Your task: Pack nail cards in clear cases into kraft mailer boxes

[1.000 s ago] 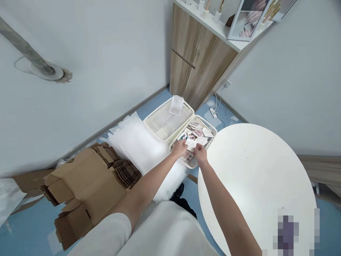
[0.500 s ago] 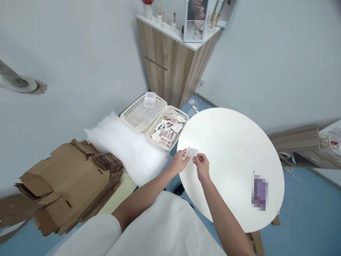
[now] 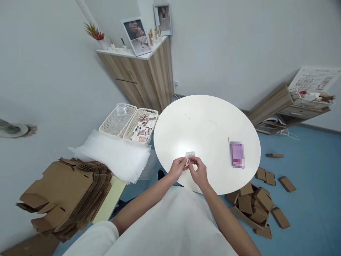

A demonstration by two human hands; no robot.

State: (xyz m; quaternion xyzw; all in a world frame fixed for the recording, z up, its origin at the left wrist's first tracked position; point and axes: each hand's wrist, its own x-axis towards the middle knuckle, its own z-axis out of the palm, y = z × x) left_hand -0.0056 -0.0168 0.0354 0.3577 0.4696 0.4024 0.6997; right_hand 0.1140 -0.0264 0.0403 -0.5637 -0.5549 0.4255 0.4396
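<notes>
Above the near edge of the white round table (image 3: 207, 128), my left hand (image 3: 178, 168) and my right hand (image 3: 198, 171) meet at a small white card (image 3: 190, 154). Fingertips of both hands pinch its lower edge. Pinkish marks show on the side facing me, too small to make out. Left of the table, a cream basket (image 3: 128, 132) holds several similar cards (image 3: 143, 128) that appear to carry false nails. Next to it stands a second basket (image 3: 103, 125) with clear plastic boxes (image 3: 121, 109).
White wrapping sheets (image 3: 114, 153) and a stack of flat brown cartons (image 3: 64, 188) lie to the left. A blurred-out purple item (image 3: 237, 154) is on the table's right. Small brown boxes (image 3: 259, 202) fill a carton and lie on the floor. A wooden cabinet (image 3: 144, 78) stands behind.
My view has swung right, bringing the floor boxes into sight. The card, earlier showing lines of print, now shows pinkish marks. My hands have moved closer together around its lower edge.
</notes>
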